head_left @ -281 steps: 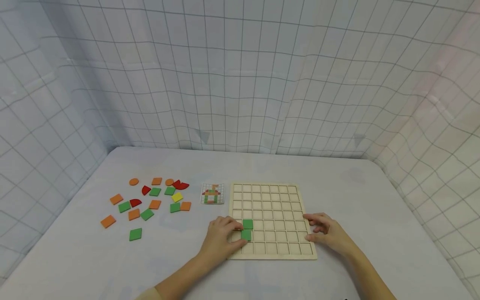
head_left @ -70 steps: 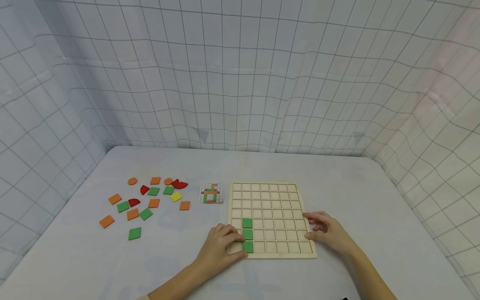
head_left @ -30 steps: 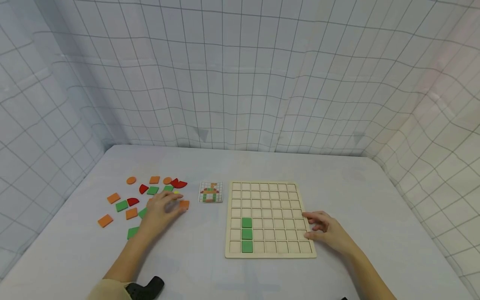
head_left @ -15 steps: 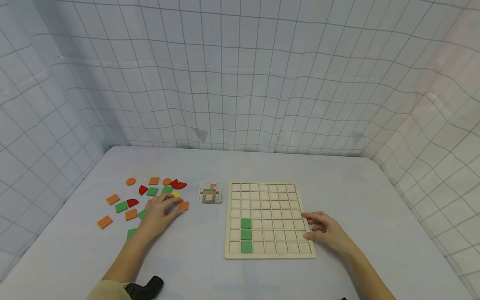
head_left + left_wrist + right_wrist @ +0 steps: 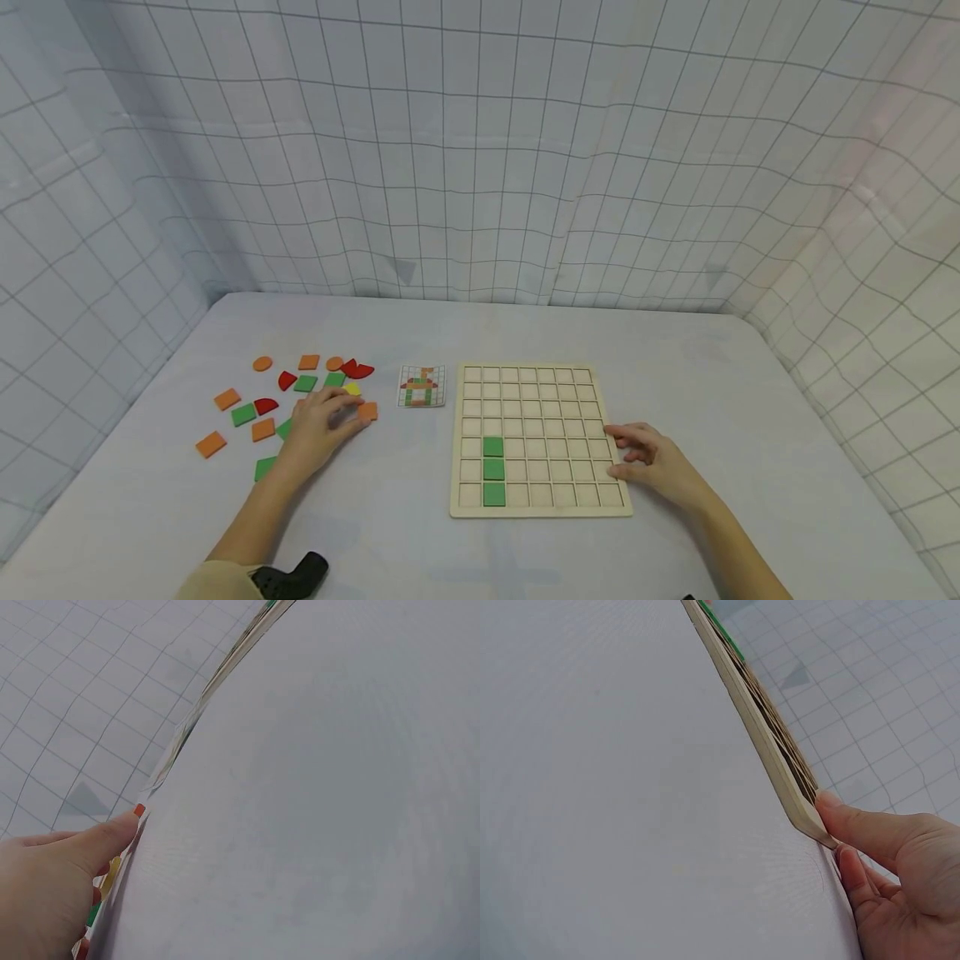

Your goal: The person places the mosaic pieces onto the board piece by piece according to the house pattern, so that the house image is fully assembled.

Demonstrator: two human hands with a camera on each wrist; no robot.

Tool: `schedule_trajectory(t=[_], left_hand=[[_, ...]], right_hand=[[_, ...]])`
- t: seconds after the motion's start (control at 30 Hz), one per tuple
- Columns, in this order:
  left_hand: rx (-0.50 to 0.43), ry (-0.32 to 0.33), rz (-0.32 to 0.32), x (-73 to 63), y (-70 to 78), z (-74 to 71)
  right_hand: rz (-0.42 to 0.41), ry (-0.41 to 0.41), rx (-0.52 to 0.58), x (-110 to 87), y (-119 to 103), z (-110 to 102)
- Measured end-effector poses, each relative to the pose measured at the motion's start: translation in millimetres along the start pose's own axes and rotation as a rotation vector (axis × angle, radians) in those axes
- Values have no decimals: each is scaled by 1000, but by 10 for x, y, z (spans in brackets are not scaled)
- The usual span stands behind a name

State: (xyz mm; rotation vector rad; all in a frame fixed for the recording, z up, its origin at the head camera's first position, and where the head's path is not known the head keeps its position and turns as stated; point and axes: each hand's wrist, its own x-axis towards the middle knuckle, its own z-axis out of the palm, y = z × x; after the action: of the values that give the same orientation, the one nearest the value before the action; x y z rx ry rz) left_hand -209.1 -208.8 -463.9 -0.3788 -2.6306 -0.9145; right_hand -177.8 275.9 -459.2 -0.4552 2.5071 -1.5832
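Observation:
My left hand (image 5: pixel 315 429) is over the loose tiles on the left, its thumb and forefinger pinching the edges of an orange square tile (image 5: pixel 369 411). In the left wrist view, a corner of that orange tile (image 5: pixel 140 810) shows at the thumb tip. A yellow tile (image 5: pixel 352 389) lies just beyond the fingers. My right hand (image 5: pixel 660 467) touches the right edge of the wooden grid board (image 5: pixel 542 512) with thumb and forefinger, its fingers relaxed. A column of green square tiles (image 5: pixel 493 470) fills the board's second column at the near end.
A small printed pattern card (image 5: pixel 422 387) lies left of the board. Several orange, green and red tiles (image 5: pixel 243 414) spread across the left of the white table; the left hand and forearm partly cover some. A gridded curtain (image 5: pixel 480 167) surrounds the table.
Earlier, my left hand set a third green tile at the column's near end, then moved left to the loose tiles. Its fingers have since come down onto the orange tile. The right hand stayed put.

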Motion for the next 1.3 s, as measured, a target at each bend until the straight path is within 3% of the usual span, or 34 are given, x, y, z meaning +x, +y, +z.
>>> schedule_trajectory(t=[0.27,0.6,0.93,1.13,1.3], left_hand=[[-29,24,17,21,264,31],[-28,33,158,12,819,315],[-127,-6,326,-92,1304,674],[-123,-47,406,-173,1446,865],[-104,-133,408,-250,1493,938]], right_hand=[[8,-6,-9,-2,-3,3],[7,1,-18,9,9,3],[3,2,-19,6,-9,2],[15,5,-27,12,-17,-1],[7,5,-19,8,-2,-1]])
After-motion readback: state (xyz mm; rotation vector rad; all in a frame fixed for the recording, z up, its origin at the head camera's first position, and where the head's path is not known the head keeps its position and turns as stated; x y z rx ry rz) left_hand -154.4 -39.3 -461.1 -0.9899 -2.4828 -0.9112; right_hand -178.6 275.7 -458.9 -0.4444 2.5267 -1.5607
